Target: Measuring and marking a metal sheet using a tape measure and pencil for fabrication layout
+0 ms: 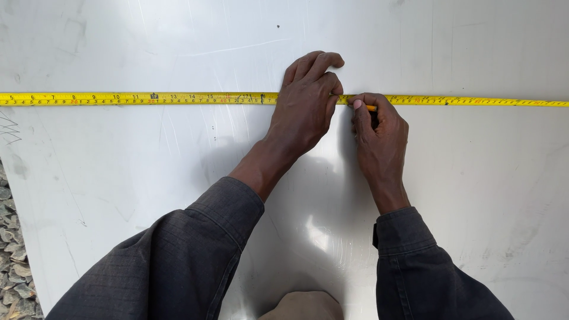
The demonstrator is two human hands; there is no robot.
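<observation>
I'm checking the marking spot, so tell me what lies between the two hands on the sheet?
In the head view, a short stretch of yellow tape shows between the left hand and right hand, with the orange pencil tip at it.

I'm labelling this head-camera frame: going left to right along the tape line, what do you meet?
Gravel patch at the edge → bare yellow tape measure on the metal sheet → left hand pressing the tape → right hand pinching a yellow pencil.
</observation>
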